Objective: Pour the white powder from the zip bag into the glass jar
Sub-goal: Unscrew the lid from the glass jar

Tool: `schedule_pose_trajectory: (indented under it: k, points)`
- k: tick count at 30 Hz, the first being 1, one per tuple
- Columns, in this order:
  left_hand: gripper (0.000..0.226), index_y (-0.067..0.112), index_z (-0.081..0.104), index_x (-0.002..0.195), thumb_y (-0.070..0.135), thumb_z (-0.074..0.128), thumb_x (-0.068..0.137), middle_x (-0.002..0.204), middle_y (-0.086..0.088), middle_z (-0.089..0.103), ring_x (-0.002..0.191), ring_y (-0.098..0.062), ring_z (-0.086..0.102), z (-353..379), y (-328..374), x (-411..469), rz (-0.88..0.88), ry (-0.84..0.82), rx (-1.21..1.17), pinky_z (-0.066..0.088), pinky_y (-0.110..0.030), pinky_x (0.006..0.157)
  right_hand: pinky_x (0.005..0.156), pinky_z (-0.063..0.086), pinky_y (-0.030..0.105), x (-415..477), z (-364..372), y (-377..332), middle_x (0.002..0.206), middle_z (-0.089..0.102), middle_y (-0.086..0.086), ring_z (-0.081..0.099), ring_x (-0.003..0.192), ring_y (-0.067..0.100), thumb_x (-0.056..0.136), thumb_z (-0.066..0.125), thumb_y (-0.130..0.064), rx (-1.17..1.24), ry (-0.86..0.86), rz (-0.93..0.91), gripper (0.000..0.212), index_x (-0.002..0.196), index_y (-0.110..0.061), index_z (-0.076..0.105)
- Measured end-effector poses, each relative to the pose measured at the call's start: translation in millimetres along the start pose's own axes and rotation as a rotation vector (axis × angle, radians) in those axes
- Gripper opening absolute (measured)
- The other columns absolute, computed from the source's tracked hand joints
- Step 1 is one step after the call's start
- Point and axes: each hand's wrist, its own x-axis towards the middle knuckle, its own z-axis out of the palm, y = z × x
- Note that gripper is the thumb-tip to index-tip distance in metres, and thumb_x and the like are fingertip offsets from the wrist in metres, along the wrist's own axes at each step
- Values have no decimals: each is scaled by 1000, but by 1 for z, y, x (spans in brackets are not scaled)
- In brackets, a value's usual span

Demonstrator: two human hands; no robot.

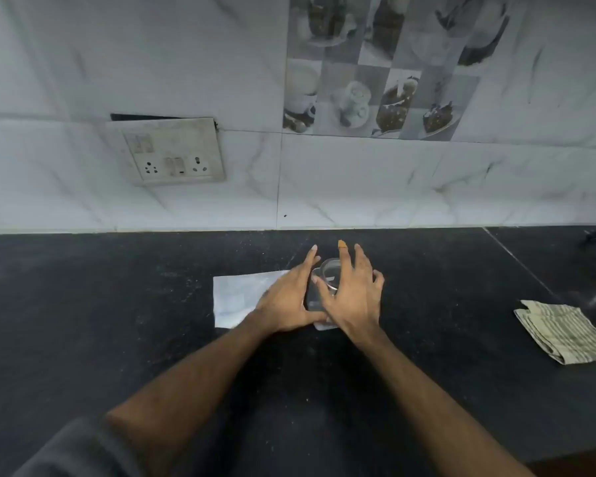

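A black speckled stone table (117, 304) runs the full width of the view, its far edge meeting a wall of white marbled tiles (358, 180). The wall carries one grubby socket panel (172, 151) toward the left and one picture tile of cups and desserts (386, 63) higher up. The glass jar (328, 270) stands upright about midway along the table, nearer the far edge than the near one. The zip bag (241, 297) lies flat just left of it, reaching under the hands. The left hand (286, 297) lies with straight fingers along the jar's left side. The right hand (355, 297) spreads relaxed fingers over the jar's right side; neither is curled round it, and whether they touch it I cannot tell. Bare table lies to the left, along the near edge, and between the jar and one folded striped cloth (565, 332) near the right edge. Count: one jar, one bag, one cloth, two hands.
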Motion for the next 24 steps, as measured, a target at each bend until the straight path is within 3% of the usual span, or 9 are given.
schedule_pose_trajectory:
  k: [3, 5, 9, 14, 16, 19, 22, 24]
  points:
    - [138, 56, -32, 141, 68, 78, 58, 155, 10, 42, 129, -18, 56, 13, 8, 10, -102, -36, -177, 50, -34, 95, 108, 37, 51, 2, 4, 11, 158, 36, 16, 39, 142, 33, 89, 52, -64, 72, -11, 18, 84, 156, -21, 28]
    - [135, 55, -29, 142, 57, 80, 63, 150, 9, 48, 121, -16, 61, 23, 6, 15, -111, -20, -226, 49, -29, 93, 104, 43, 47, 2, 9, 14, 154, 43, 12, 45, 137, 31, 90, 52, -63, 94, -29, 8, 82, 156, -20, 29]
    - [109, 45, 5, 150, 51, 73, 65, 141, 14, 53, 120, -14, 60, 31, 10, 21, -201, 60, -283, 45, -25, 92, 100, 46, 44, 3, 13, 18, 147, 49, 7, 49, 132, 27, 89, 50, -63, 143, -24, -3, 80, 155, -22, 29]
    - [105, 41, 22, 143, 52, 81, 57, 108, 47, 48, 107, -3, 60, 32, 6, 10, -249, 131, -303, 45, -21, 88, 100, 46, 41, 0, 18, 15, 143, 51, 4, 50, 129, 24, 85, 47, -68, 175, -11, -30, 82, 152, -23, 32]
    - [104, 43, 25, 140, 50, 83, 54, 109, 44, 52, 106, -3, 61, 29, 3, 2, -258, 142, -296, 46, -22, 89, 98, 47, 40, -3, 20, 10, 141, 52, 3, 51, 126, 23, 85, 47, -68, 158, -6, -50, 80, 150, -23, 36]
    - [102, 46, 27, 137, 47, 85, 52, 121, 27, 62, 109, -4, 64, 22, -2, -12, -272, 144, -320, 50, -25, 93, 95, 48, 39, -10, 23, 0, 137, 55, 3, 54, 119, 23, 84, 52, -68, 161, 3, -67, 78, 146, -22, 42]
    - [99, 61, 25, 127, 48, 87, 51, 116, 35, 61, 107, 9, 62, 15, -9, -25, -258, 165, -343, 48, -14, 89, 89, 50, 37, -18, 23, -14, 131, 58, 3, 56, 111, 22, 81, 51, -70, 149, 28, -80, 78, 142, -22, 47]
    - [100, 62, 26, 127, 46, 90, 52, 119, 37, 59, 110, 10, 60, 12, -14, -34, -236, 179, -366, 48, -10, 89, 86, 51, 37, -24, 23, -24, 129, 60, 3, 57, 108, 22, 78, 46, -73, 124, 44, -88, 81, 140, -22, 48]
